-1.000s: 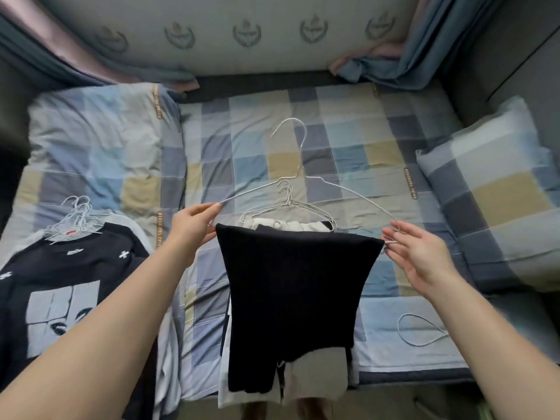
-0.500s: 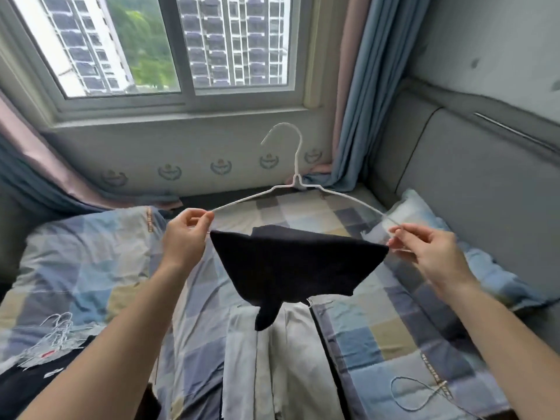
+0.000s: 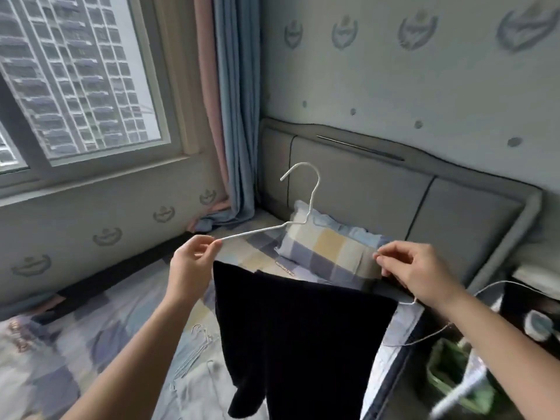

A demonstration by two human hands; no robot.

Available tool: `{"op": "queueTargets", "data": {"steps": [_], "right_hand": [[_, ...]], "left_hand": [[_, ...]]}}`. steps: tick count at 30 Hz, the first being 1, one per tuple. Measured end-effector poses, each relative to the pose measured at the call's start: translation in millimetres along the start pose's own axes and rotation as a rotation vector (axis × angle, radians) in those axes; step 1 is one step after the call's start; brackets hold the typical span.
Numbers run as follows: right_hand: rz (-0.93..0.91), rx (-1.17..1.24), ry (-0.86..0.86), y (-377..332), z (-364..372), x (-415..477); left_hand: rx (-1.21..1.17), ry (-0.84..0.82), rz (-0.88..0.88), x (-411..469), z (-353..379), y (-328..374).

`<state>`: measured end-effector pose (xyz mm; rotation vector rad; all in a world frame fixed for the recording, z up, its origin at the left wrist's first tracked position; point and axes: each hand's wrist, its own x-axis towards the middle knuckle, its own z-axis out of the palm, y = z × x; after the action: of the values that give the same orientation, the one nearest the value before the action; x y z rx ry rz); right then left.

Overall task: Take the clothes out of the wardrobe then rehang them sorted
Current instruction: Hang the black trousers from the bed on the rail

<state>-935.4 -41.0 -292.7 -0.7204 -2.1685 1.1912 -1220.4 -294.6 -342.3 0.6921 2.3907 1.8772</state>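
A white wire hanger [image 3: 309,204] is held up in front of me above the bed, hook pointing up. A black garment [image 3: 291,334] is draped over its lower bar and hangs down. My left hand [image 3: 194,262] pinches the hanger's left end. At the right end, my right hand [image 3: 415,274] pinches the hanger together with the garment's edge. More wire hangers [image 3: 197,347] lie on pale clothes [image 3: 197,386] on the bed below.
The checked bed [image 3: 100,338] fills the lower left, with a checked pillow [image 3: 327,247] against the grey headboard [image 3: 394,189]. A window [image 3: 75,86] and curtains [image 3: 233,116] stand at the left. A dark bedside stand [image 3: 515,344] with a green object [image 3: 448,377] and cable is at the right.
Both hands lifted the hanger with the black garment off the bed. My view swung up and to the right, from the window toward the headboard and bedside stand.
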Motion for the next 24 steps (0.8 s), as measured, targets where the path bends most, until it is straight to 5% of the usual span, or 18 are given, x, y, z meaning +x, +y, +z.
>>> {"op": "queueTargets", "data": {"steps": [15, 24], "right_hand": [[0.278, -0.042, 0.334, -3, -174, -218], [0.354, 0.504, 0.457, 7, -305, -397]], "left_hand": [[0.004, -0.860, 0.280, -166, 254, 125], [-0.131, -1.135, 0.353, -337, 362, 222]]}}
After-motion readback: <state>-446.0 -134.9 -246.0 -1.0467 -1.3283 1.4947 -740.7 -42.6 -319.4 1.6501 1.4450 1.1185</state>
